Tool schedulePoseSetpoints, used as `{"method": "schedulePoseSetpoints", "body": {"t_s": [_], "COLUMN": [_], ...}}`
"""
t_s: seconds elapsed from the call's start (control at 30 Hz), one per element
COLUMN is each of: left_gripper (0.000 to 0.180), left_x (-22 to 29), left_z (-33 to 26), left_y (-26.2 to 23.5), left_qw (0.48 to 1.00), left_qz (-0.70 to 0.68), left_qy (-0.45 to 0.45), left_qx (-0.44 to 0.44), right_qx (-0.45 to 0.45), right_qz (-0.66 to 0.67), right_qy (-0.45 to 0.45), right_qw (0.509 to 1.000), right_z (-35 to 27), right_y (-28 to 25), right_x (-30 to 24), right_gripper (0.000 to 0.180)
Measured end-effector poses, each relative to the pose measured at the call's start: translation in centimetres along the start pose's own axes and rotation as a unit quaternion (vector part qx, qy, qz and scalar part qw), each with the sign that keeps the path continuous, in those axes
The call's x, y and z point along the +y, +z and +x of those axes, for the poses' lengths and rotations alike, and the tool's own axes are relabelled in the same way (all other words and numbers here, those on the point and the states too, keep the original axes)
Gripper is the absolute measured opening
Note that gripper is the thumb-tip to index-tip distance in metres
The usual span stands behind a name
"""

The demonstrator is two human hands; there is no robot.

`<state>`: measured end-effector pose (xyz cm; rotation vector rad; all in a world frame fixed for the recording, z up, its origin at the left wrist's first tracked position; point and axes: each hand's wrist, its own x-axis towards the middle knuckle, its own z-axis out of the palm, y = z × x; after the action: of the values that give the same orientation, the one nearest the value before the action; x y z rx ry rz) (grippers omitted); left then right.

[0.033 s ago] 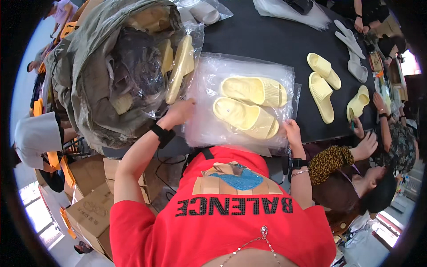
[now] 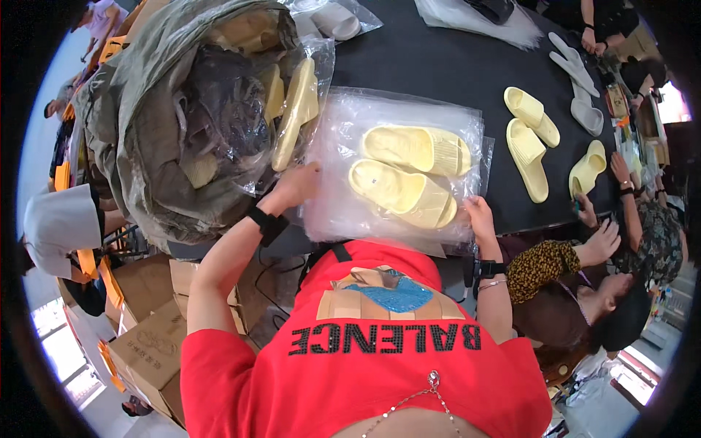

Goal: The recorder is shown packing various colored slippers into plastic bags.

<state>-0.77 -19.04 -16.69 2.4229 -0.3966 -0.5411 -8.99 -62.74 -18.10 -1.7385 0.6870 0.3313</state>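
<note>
From my seat I cannot see the near edge of the clear plastic bag (image 2: 394,168): it slips under the red shirt (image 2: 365,358), which also covers the bench (image 2: 438,66) edge there. My left hand (image 2: 296,186), at the bag's left edge, shows only its back, so its fingers and grip are hidden. My right hand (image 2: 478,215), at the bag's near right corner, has its fingertips blurred against the film. Left of the bag, the large grey-green sack (image 2: 146,109) holds more bagged slippers, too crumpled to count. Beyond the bag, a white bundle (image 2: 475,18) is cut off by the top edge.
</note>
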Motion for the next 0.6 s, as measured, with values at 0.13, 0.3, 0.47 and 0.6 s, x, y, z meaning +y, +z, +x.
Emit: {"method": "schedulePoseSetpoints", "body": {"t_s": [0.13,0.3,0.47,0.6], "left_gripper": [0.032,0.039,0.038,0.042], "left_x": [1.9,2.2,2.3,0.2], "left_z": [-1.0,-0.3,-0.8,-0.5], "left_y": [0.2,1.8,1.2,2.9], "left_qw": [0.995,0.99,0.986,0.983], "left_qz": [-0.077,-0.103,-0.125,-0.154], "left_qy": [-0.062,-0.093,-0.101,-0.083], "left_qx": [0.002,-0.032,-0.046,-0.053], "right_qx": [-0.045,-0.087,-0.062,-0.018], "right_qz": [0.058,0.117,0.11,0.211], "right_qy": [0.006,-0.012,-0.033,0.047], "right_qw": [0.997,0.989,0.991,0.976], "right_z": [-1.2,-0.4,-0.1,-1.2], "right_y": [0.7,2.5,2.5,3.0], "right_x": [-1.4,-2.3,-2.1,-2.6], "right_gripper": [0.033,0.032,0.035,0.036]}}
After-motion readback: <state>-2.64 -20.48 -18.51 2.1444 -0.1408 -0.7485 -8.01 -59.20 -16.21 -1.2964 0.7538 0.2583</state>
